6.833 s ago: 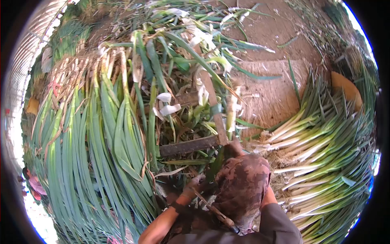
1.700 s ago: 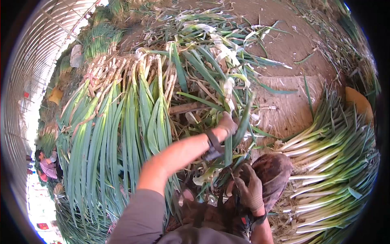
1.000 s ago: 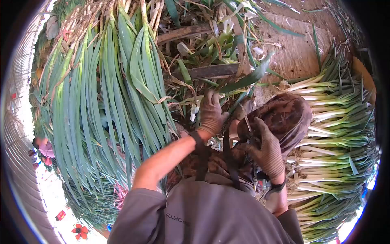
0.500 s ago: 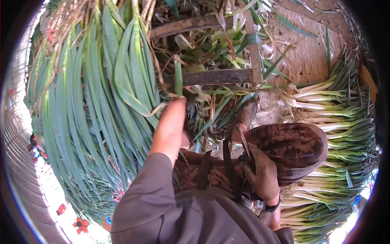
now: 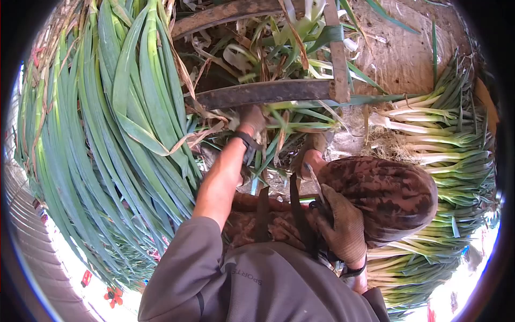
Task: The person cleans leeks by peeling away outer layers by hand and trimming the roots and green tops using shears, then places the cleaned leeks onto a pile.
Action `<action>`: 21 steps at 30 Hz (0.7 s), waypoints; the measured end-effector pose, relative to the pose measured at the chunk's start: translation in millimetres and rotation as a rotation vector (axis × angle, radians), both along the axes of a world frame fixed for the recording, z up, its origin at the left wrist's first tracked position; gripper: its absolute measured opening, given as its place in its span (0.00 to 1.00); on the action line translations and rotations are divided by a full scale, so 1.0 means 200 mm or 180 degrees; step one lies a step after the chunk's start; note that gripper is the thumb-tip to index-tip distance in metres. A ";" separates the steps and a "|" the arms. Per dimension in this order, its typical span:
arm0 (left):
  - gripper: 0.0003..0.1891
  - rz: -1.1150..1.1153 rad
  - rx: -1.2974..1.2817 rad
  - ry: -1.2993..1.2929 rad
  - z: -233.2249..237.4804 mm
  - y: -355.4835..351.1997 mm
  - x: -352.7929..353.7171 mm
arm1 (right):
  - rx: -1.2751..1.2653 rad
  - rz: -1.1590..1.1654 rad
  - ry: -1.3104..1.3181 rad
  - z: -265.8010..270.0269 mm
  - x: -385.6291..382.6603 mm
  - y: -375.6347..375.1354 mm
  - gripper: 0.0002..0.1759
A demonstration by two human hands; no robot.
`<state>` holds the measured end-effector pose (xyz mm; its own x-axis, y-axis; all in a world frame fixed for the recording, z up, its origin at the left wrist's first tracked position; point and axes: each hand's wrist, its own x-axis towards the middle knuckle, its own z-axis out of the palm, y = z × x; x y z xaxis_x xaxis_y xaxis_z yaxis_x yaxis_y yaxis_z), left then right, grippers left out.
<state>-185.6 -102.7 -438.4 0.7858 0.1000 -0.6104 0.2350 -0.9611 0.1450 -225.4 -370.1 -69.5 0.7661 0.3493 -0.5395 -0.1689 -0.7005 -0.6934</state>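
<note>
My right hand point(image 5: 345, 224) grips a slim blade point(image 5: 315, 180); my left hand point(image 5: 251, 120) is by the dark bar point(image 5: 263, 93); I cannot tell its grip.

The left hand's point(image 5: 252, 119) fingers are blurred near the frame point(image 5: 263, 94), and whether they grip anything is unclear. The right hand point(image 5: 344, 221) hides the lower end of the thin tool point(image 5: 315, 181). The top edge cuts off the frame and the left pile of leafy stalks point(image 5: 107, 129). Red shapes point(image 5: 113, 296) at lower left are too small to identify.
</note>
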 end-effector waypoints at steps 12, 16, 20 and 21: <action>0.45 0.0067 0.0344 0.0307 -0.27 -0.66 -0.48 | -0.0220 0.0117 0.0159 0.01 -0.03 0.00 0.28; 0.32 0.0258 0.0193 -0.0454 -0.13 -0.63 -0.44 | -0.0172 0.0077 0.0262 0.02 -0.01 0.02 0.29; 0.24 0.0277 -0.0121 -0.0846 -0.06 -0.50 -0.33 | -0.0174 0.0078 0.0193 0.02 -0.02 0.02 0.29; 0.21 0.0292 -0.0231 -0.0757 -0.06 -0.41 -0.29 | -0.0170 0.0109 0.0137 0.02 -0.03 0.02 0.29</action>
<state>-243.2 -185.5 -451.4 0.8977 0.1402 -0.4177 0.2718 -0.9224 0.2746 -230.8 -366.3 -65.6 0.7300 0.3446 -0.5902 -0.1731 -0.7422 -0.6474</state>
